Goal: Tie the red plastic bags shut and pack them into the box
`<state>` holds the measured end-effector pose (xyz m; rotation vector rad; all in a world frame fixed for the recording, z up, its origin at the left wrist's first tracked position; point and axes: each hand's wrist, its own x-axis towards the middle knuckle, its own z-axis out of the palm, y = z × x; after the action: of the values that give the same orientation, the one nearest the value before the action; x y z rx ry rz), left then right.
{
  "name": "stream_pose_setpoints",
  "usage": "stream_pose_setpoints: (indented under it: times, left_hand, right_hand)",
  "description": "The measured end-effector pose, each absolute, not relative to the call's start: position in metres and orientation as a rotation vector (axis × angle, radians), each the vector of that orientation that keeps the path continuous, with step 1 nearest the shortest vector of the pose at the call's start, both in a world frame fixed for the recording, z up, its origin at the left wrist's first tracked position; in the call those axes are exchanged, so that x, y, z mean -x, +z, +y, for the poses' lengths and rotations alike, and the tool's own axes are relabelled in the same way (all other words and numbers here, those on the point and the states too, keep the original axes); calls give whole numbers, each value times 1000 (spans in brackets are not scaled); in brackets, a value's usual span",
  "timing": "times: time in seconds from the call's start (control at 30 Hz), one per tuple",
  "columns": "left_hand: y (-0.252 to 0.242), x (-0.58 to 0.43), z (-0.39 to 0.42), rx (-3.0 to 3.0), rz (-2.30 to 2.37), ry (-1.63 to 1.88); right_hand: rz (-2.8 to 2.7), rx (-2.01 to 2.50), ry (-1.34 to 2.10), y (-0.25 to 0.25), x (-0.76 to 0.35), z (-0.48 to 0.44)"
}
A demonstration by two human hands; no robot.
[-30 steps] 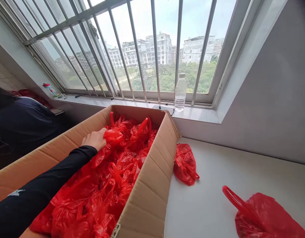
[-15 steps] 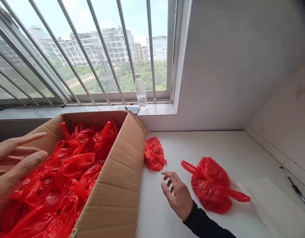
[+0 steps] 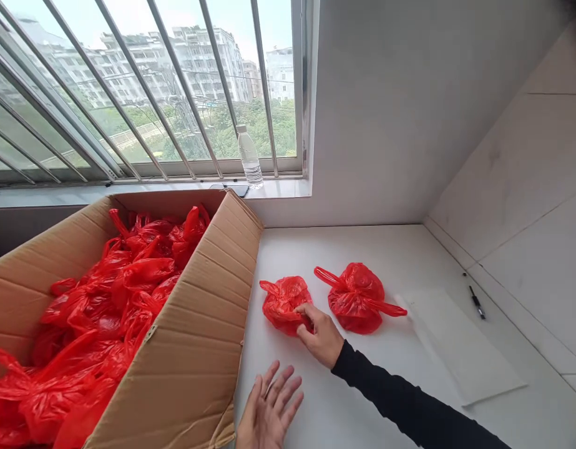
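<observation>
On the white tabletop, just right of the box, sits a small knotted red plastic bag (image 3: pixel 284 298). My right hand (image 3: pixel 319 335), in a black sleeve, pinches this bag at its right side. Palm up and fingers spread, my left hand (image 3: pixel 270 408) is below it near the box's side, holding nothing. A larger knotted red bag (image 3: pixel 357 293) lies to the right, its two loops sticking out, untouched. Many more red bags (image 3: pixel 105 299) fill the cardboard box (image 3: pixel 194 349) at left.
A clear bottle (image 3: pixel 250 159) and a dark phone (image 3: pixel 238 189) are on the sill of the barred window. White sheets (image 3: pixel 460 343) lie at the right of the tabletop (image 3: pixel 390 386), with a black pen (image 3: pixel 477 302) beyond them.
My left hand has moved from over the box to the tabletop. My right hand has taken hold of the small bag, which now sits nearer the larger one. The view has shifted.
</observation>
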<state>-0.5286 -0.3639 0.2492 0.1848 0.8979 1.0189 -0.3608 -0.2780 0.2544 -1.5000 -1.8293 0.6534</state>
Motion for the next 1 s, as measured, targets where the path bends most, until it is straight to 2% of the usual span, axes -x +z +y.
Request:
stream_pose_setpoints:
  times: [0.1, 0.2, 0.37, 0.53, 0.7, 1.0]
  left_hand:
    - [241, 501, -360, -4, 703, 1031]
    - [238, 486, -362, -12, 801, 1059]
    - [238, 484, -380, -42, 917, 1068]
    - [243, 488, -390, -12, 874, 993]
    - [245, 483, -392, -217, 887, 1030]
    - [221, 487, -377, -497, 904, 1071]
  right_hand:
    - [-1873, 1328, 917, 267, 340, -352]
    - [-1927, 1261, 1161, 273, 316, -396]
    - [-1261, 1519, 1194, 260, 285, -394]
    - [-989, 1193, 1669, 251, 296, -377]
    - [-1058, 1157, 1434, 255, 310, -371]
    - [-1184, 1168, 1384, 254, 308, -360]
